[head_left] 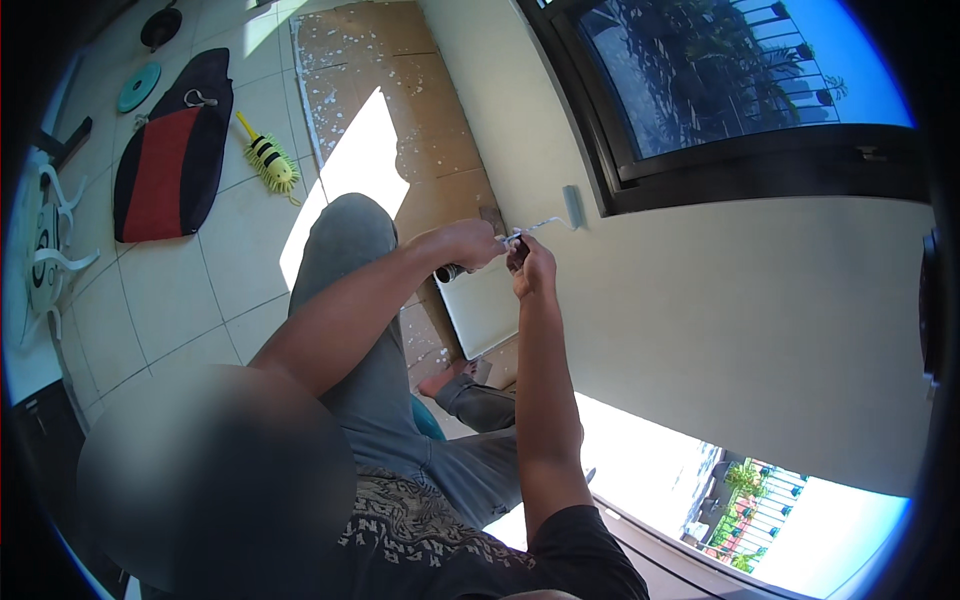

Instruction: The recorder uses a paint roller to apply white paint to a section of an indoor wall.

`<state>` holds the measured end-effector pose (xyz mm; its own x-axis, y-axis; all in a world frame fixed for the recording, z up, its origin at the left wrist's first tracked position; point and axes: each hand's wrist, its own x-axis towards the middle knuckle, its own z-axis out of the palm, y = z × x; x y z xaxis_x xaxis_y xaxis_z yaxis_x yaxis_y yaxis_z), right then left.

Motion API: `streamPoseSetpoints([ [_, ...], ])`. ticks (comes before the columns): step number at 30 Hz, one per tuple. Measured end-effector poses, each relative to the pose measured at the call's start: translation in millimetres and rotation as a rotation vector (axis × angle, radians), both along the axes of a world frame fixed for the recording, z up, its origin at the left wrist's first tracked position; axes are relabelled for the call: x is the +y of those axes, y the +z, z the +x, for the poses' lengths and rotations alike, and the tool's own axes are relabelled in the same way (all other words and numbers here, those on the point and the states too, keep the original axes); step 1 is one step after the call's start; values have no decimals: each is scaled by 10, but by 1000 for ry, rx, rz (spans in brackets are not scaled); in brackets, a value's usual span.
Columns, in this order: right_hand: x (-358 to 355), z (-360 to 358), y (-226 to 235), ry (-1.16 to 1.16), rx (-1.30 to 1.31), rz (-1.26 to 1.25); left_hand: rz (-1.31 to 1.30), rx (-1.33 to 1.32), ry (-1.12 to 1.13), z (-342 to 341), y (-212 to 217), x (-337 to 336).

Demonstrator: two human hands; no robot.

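Note:
A small paint roller (572, 207) with a bent white wire frame is held up close to the wall; I cannot tell whether its sleeve touches it. My right hand (535, 268) is closed at the frame's lower end, around a dark part that looks like the handle. My left hand (474, 243) meets it there, fingers pinched on the whitish wire. Below my left wrist shows a dark cylindrical thing (450, 272); whether it is held or stands behind is unclear. Beneath both hands lies a white paint tray (485, 318) on the floor.
Paint-spotted cardboard (400, 90) runs along the wall (740, 300). A black-framed window (760, 165) is above the roller. On the tiles at left lie a yellow-and-black duster (272, 163), a red-and-black cloth item (165, 160) and a teal disc (139, 87). My bent knee is near.

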<state>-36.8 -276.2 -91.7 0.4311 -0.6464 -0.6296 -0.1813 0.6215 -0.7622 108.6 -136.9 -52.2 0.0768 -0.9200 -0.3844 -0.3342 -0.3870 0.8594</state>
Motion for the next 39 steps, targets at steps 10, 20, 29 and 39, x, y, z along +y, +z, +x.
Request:
streamPoseSetpoints([
  [10, 200, 65, 317, -104, -162, -15, -13, 244, 101, 132, 166, 237],
  [20, 162, 24, 116, -106, -53, -21, -13, 116, 2, 39, -42, 58],
  [29, 248, 69, 199, -171, -160, 10, 18, 246, 63, 162, 155, 211],
  [39, 252, 61, 110, -231, -159, 30, 5, 215, 70, 125, 123, 162],
])
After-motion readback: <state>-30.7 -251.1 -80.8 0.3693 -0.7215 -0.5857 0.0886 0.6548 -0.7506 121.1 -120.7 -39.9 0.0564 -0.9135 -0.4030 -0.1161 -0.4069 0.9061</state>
